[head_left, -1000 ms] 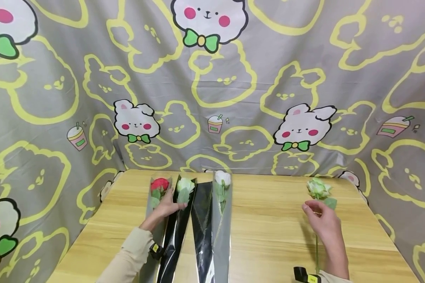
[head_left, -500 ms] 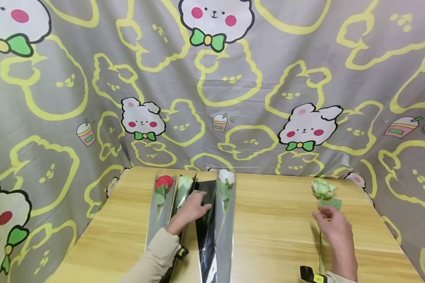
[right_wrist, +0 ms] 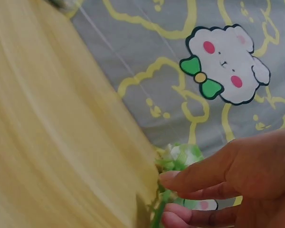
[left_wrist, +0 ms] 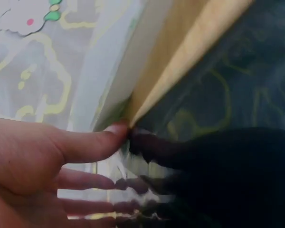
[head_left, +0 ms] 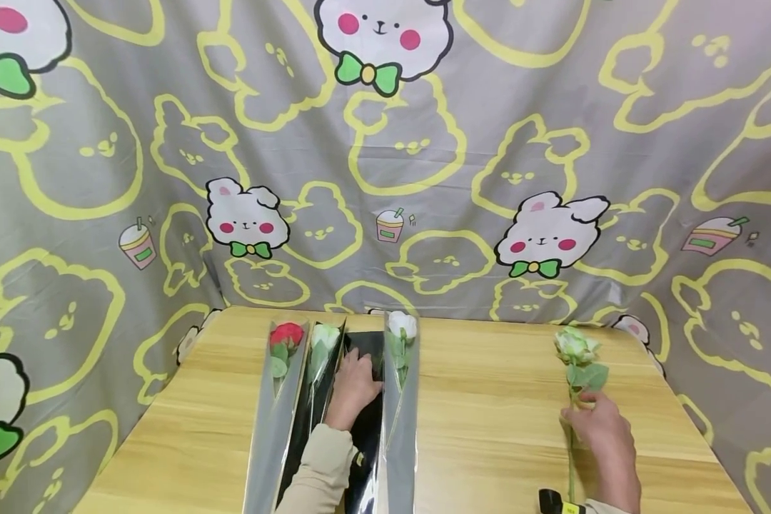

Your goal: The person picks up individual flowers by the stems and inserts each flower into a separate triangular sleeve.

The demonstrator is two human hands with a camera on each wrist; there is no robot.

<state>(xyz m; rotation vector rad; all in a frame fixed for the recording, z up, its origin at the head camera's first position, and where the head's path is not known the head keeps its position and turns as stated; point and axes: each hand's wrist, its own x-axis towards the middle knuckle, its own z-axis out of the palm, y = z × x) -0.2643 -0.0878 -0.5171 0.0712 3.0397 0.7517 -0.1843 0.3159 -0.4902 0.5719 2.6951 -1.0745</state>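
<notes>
My left hand (head_left: 353, 389) lies over a black flower sleeve (head_left: 366, 442) in which no bloom shows. In the left wrist view, the thumb touches near the edge of this glossy sleeve (left_wrist: 237, 109), and the extended fingertips meet its surface. Next to it are a wrapped pale green rose (head_left: 325, 339) in black and a wrapped white rose (head_left: 401, 325) in grey. At the right, an unwrapped green artificial rose (head_left: 577, 345) lies on the table. My right hand (head_left: 600, 428) pinches its stem below the leaves, thumb on one side and fingers on the other.
A red rose (head_left: 286, 334) in a grey sleeve lies leftmost on the wooden table (head_left: 482, 400). A grey cartoon-printed cloth (head_left: 424, 157) hangs behind the table and at both sides.
My left hand has moved right, from between the red and wrapped green roses onto the black sleeve. My right hand has come lower, from hovering beside the leaves to the stem.
</notes>
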